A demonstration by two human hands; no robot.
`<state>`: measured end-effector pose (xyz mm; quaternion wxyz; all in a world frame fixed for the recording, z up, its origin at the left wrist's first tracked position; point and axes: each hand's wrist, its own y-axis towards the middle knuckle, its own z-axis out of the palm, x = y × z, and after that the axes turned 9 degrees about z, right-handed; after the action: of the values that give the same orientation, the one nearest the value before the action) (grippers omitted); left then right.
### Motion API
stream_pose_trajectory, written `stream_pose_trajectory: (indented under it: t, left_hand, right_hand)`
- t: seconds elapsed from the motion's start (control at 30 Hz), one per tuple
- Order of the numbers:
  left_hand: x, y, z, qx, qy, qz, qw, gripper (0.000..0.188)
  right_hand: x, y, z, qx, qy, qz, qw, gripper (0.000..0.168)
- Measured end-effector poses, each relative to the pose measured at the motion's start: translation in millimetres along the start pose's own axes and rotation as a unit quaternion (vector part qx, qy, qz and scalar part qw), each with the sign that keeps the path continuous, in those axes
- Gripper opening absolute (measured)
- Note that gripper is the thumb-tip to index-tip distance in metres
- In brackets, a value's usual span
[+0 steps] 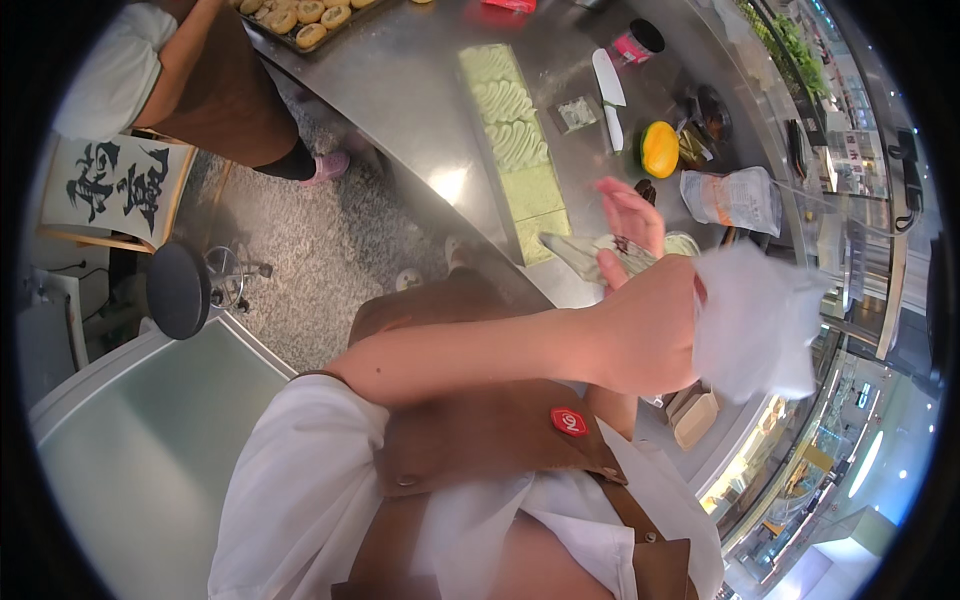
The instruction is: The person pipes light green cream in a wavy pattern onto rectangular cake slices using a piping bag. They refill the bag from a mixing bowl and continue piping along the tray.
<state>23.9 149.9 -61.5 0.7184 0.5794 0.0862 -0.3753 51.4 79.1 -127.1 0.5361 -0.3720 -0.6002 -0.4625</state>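
My left hand is at the end of the forearm that crosses in front of my chest, with a crumpled white paper towel or cloth blurred at its fingers. Just beyond it, my right hand has a piping bag with pale green filling between thumb and palm, other fingers raised. The bag's tip points left, over the near end of a long pale green cake slab. Wavy piped cream covers the slab's far part; its near part is flat.
A white-handled knife, small square container, cut mango, black-lidded jar and plastic packet lie on the steel counter. A tray of pastries is far left, beside a co-worker in an apron. A stool stands left.
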Motion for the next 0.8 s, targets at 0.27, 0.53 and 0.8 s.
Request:
stream_pose_trajectory:
  t: [0.27,0.53,0.8]
  left_hand:
    - [-13.1,16.1,2.4,-0.022,-0.024,0.014,0.999,0.006]
    - [1.2,-6.8,12.0,0.097,0.042,-0.115,0.988,0.056]
    - [60.4,-46.7,7.4,0.185,0.136,-0.066,0.971,0.047]
  right_hand:
    - [-16.9,1.9,6.8,-0.032,0.038,0.051,0.997,0.041]
    - [-49.7,3.5,11.7,-0.123,0.064,0.046,0.989,0.043]
    - [-99.2,23.9,6.5,-0.218,0.259,0.122,0.933,0.048]
